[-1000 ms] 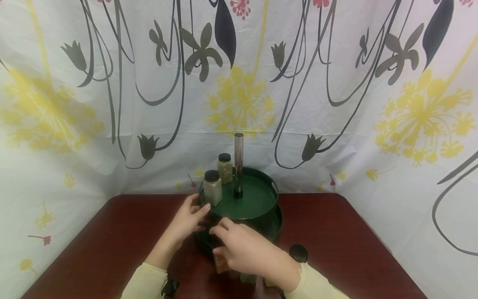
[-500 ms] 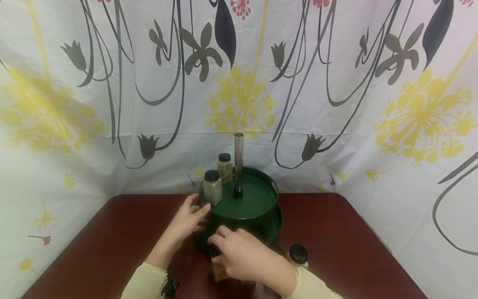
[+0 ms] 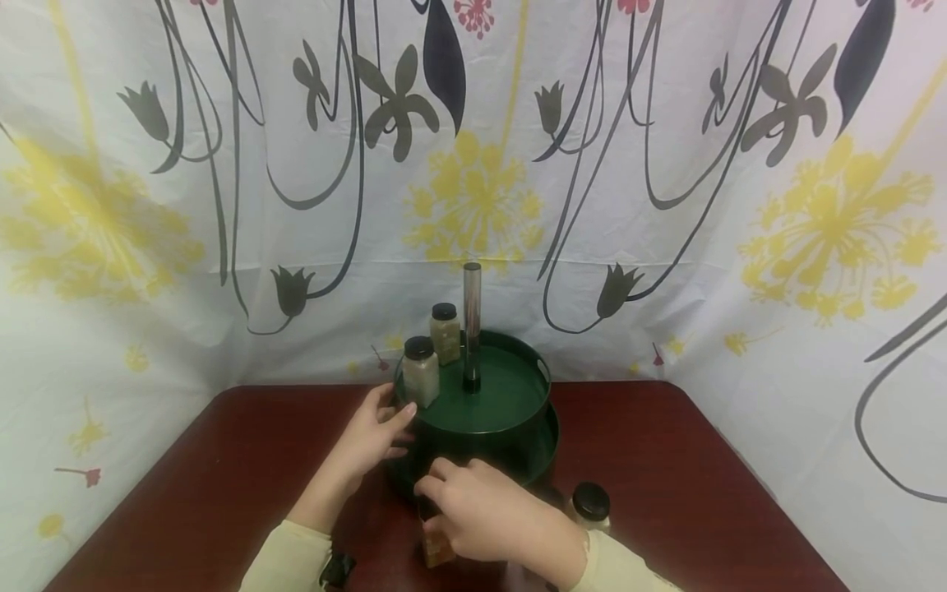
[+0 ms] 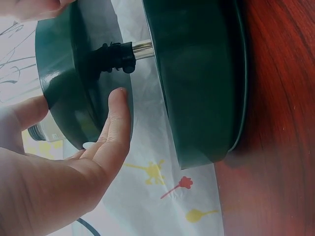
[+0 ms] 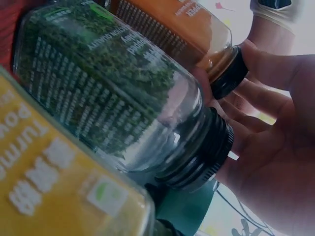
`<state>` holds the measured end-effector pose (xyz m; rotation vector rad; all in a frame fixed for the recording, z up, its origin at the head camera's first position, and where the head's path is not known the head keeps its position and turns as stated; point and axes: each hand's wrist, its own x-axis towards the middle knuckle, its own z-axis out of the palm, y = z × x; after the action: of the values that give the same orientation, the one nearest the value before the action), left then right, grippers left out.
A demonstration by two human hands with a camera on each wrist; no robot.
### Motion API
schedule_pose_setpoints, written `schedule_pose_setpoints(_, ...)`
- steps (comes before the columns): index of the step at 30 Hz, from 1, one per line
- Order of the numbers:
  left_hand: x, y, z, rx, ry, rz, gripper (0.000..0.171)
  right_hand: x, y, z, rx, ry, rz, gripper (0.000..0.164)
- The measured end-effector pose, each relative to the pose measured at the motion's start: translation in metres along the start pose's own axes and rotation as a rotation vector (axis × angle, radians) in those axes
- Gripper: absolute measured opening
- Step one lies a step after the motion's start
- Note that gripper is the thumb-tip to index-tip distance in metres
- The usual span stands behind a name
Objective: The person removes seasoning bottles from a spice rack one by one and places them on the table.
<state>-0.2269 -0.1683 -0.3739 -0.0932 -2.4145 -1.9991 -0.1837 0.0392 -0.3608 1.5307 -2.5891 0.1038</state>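
Observation:
In the head view, my left hand (image 3: pixel 377 436) holds the near left edge of the upper green tray (image 3: pixel 503 403) of a two-tier stand. The left wrist view shows its thumb against the outer wall and its fingers underneath. My right hand (image 3: pixel 491 510) grips an orange-brown spice jar (image 3: pixel 438 549) by its black cap, in front of the stand. In the right wrist view, thumb and fingers close round that jar's cap (image 5: pixel 230 73). Beside it are a jar of green chopped herbs (image 5: pixel 108 83) and a yellow turmeric jar (image 5: pixel 59 167).
Two pale jars, one nearer (image 3: pixel 421 378) and one behind (image 3: pixel 445 337), stand on the upper tray's left beside the metal pole (image 3: pixel 472 329). The lower tray (image 3: pixel 551 444) sits beneath. Another black-capped jar (image 3: pixel 592 503) stands right of my wrist. A patterned curtain (image 3: pixel 666 205) hangs behind the table (image 3: pixel 666 444).
My right hand has drawn slightly back toward me with the orange-brown spice jar, and more of the jar at the right shows. My left hand has stayed at the upper tray.

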Motion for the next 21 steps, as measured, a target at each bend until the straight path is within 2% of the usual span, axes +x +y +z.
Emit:
schedule_pose_setpoints(5, 0.0, 0.001, 0.0, -0.001, -0.002, 0.003, 0.075, -0.001, 0.003, -0.01, 0.032, 0.024, 0.025, 0.035)
schedule_pose_setpoints(11, 0.001, 0.003, 0.0, -0.019, -0.007, 0.009, 0.075, -0.002, 0.009, -0.033, 0.053, 0.142, 0.057, 0.031)
schedule_pose_setpoints(16, 0.001, 0.005, 0.003, -0.01, -0.04, -0.009, 0.09, -0.005, 0.015, -0.046, 0.067, 0.215, 0.088, 0.027)
schedule_pose_setpoints(21, -0.001, 0.007, 0.006, 0.028, -0.057, -0.065, 0.109, -0.007, 0.018, -0.047, 0.077, 0.22, 0.098, 0.025)
